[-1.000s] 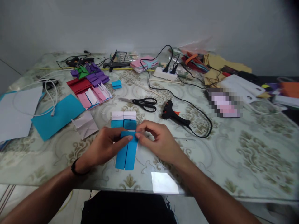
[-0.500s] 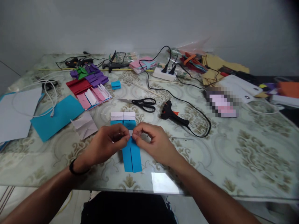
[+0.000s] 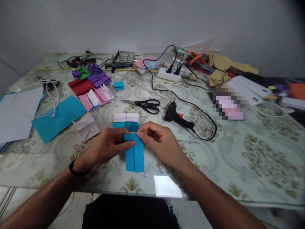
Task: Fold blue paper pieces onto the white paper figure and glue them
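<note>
A folded blue paper with a lengthwise centre slit is held just above the table, its lower end hanging toward me. My left hand grips its left side, thumb on the front and fingers behind. At its upper right corner, my right hand pinches the edge between thumb and fingers. Just beyond lies another folded paper, blue with a white top band, partly covered by the held one. Scissors with black handles rest farther back.
A black glue gun lies to the right, its cord running to a white power strip. Blue paper, a creased white paper and pink folded pieces lie left. White sheets sit at the far left.
The top edge of the held blue paper now shows between my hands. My left thumb has slid down onto its front, and my hands have parted slightly.
</note>
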`<act>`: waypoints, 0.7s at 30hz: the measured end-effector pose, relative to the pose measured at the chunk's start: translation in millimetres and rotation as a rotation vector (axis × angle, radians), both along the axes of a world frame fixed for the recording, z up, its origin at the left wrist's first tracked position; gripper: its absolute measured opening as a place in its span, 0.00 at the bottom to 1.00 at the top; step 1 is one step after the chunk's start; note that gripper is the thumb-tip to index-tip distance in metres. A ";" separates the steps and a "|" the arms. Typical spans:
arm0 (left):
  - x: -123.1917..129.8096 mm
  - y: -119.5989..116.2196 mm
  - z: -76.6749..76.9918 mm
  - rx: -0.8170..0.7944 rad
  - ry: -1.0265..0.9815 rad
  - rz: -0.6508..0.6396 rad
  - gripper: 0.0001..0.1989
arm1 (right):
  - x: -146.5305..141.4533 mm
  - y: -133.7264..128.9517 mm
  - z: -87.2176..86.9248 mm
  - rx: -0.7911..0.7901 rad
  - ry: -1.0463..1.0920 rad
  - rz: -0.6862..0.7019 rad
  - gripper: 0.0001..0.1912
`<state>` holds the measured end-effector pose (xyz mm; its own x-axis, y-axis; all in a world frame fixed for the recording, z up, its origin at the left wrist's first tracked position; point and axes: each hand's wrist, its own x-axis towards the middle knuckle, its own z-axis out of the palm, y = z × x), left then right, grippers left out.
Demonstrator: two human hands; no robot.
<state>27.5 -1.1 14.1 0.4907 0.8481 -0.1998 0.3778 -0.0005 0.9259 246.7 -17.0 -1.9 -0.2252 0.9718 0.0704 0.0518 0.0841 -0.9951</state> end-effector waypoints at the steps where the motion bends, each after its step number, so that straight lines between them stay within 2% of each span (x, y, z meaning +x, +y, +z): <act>1: 0.0 0.1 -1.2 -0.020 -0.002 0.008 0.14 | 0.2 -0.7 0.3 0.016 0.019 0.009 0.06; 4: -1.3 3.3 -1.0 -0.103 -0.133 0.104 0.13 | 4.3 -0.6 2.9 0.112 0.053 0.085 0.14; 7: -3.6 7.4 0.1 -0.114 -0.270 0.242 0.12 | 7.5 1.2 4.3 0.267 -0.049 0.211 0.18; 9: -4.4 8.5 -0.3 -0.111 -0.320 0.290 0.11 | 6.7 1.9 2.9 0.345 -0.127 0.272 0.18; 14: -2.4 5.9 -0.8 -0.131 -0.333 0.280 0.11 | 2.5 1.0 -2.1 0.329 -0.200 0.359 0.16; 21: -2.9 5.0 3.0 -0.130 -0.323 0.232 0.11 | 5.2 1.7 -1.7 0.272 -0.146 0.401 0.12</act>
<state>24.7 4.0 17.1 0.3447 0.9214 -0.1796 0.0440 0.1753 0.9835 251.9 -15.3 -3.6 -0.6030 0.7579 0.2487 0.0998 0.3810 -0.9192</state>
